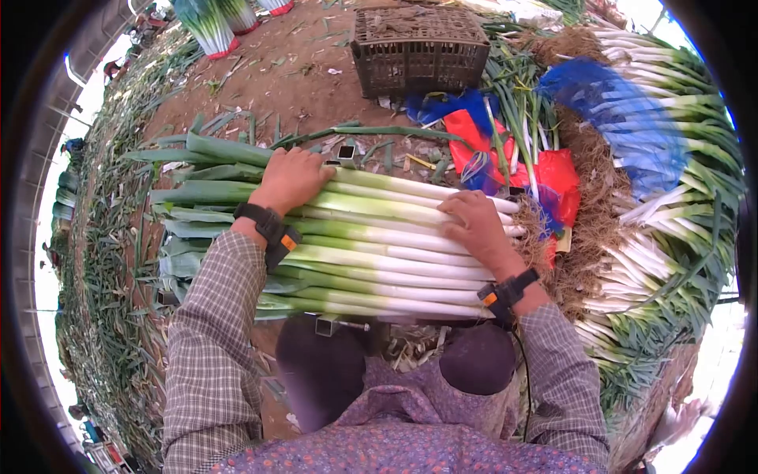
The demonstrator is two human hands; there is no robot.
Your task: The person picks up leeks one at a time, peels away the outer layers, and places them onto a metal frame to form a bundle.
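Note:
A broad row of leeks (395, 253) lies side by side in front of me, white ends to the right and green leaves to the left. It rests across a low metal frame (346, 153) whose square tube ends show at the far and near sides. My left hand (292, 180) is closed over the far leeks, where the stalks turn green. My right hand (478, 229) has its fingers bent around white stalks near the root end. The undersides of both grips are hidden.
A dark plastic crate (420, 55) stands on the soil beyond. Red bags (557, 186) and blue netting (624, 118) lie to the right, beside a large pile of leeks (655, 261) with roots inward. Leaf scraps (118, 261) cover the left ground. Tied leek bundles (207, 28) stand at far left.

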